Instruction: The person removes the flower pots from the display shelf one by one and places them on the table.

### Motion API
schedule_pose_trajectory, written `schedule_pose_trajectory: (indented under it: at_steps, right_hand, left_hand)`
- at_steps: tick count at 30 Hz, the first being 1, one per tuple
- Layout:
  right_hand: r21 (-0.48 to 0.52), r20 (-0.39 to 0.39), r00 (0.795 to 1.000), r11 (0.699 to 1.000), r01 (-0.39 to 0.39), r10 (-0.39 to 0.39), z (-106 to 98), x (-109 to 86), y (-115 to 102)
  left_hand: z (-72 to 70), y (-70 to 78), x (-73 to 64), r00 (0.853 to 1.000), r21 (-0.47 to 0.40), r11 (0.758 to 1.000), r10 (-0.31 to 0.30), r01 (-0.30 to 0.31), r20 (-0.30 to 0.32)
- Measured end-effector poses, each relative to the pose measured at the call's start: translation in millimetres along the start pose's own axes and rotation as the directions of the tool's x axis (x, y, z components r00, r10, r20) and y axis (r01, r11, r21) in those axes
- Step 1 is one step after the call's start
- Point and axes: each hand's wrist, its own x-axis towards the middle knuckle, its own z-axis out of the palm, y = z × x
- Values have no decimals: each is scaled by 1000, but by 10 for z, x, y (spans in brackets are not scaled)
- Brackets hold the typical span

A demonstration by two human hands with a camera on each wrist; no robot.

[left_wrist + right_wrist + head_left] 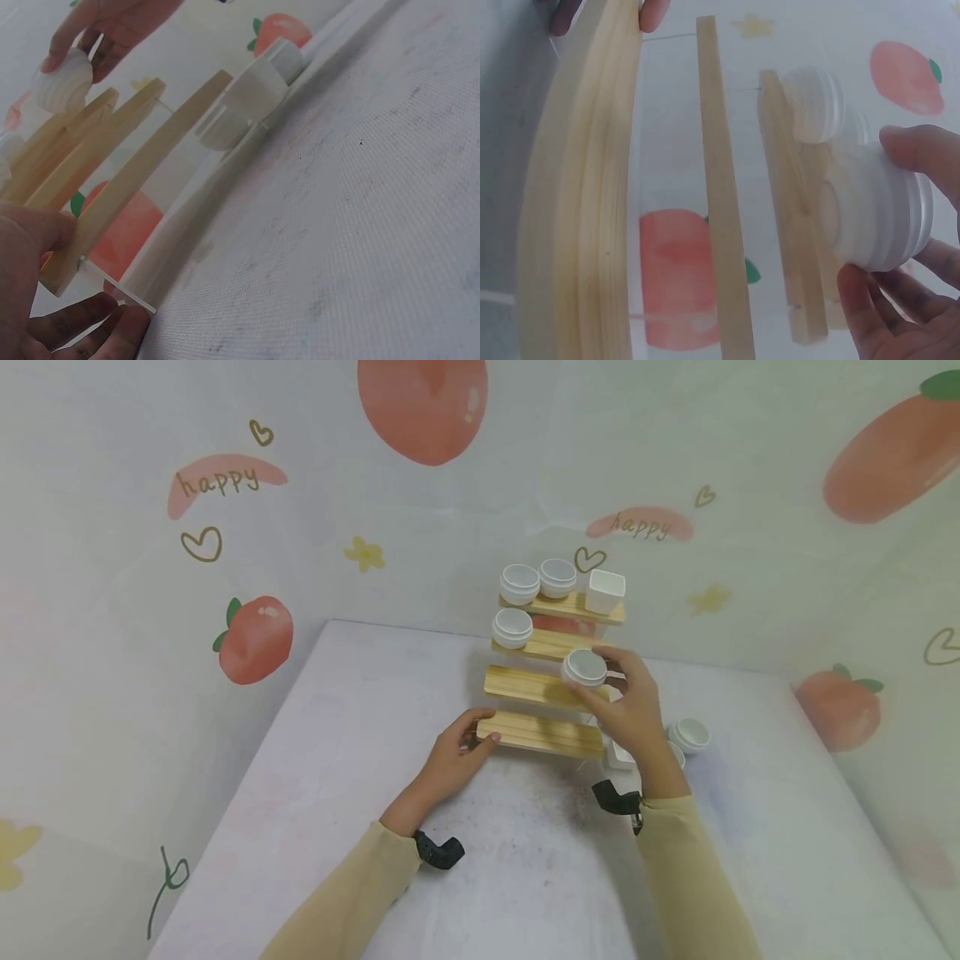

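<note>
A small tiered stand has wooden shelf boards (540, 733) and clear supports. My left hand (453, 756) grips the left end of its lowest board, thumb on the wood and other fingers by the clear support (120, 285). Between thumb and fingers, my right hand (636, 714) holds a round white ribbed pot (585, 667). In the head view this pot overlaps the right part of the middle boards; the right wrist view shows its base (829, 212) beside the boards. One round white pot (513, 629) sits at the left of the second board from the top.
Two round pots (520, 584) and a square white pot (605, 592) stand on the top board. More white pots (688, 736) are on the table right of the stand, partly hidden by my right arm. A printed cloth wall (450, 543) rises behind.
</note>
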Motion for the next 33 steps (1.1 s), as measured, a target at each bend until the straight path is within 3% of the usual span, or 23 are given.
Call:
schedule_pose_trajectory:
  at_steps: [7, 14, 23, 33]
  right_hand:
    - [-39, -19, 999, 999, -31, 30, -104, -105, 26]
    - [16, -57, 998, 999, -30, 31, -221, -218, 101]
    - [-4, -59, 995, 997, -75, 74, -342, -350, 162]
    - [-8, -65, 995, 997, -82, 81, -412, -381, 146]
  left_hand:
    - [0, 6, -3, 1000, 0, 1000, -8, 8, 4]
    - [2, 1, 4, 1000, -9, 1000, -5, 5, -2]
    - [4, 2, -3, 1000, -7, 1000, -9, 9, 2]
    - [-4, 9, -4, 1000, -9, 1000, -13, 13, 3]
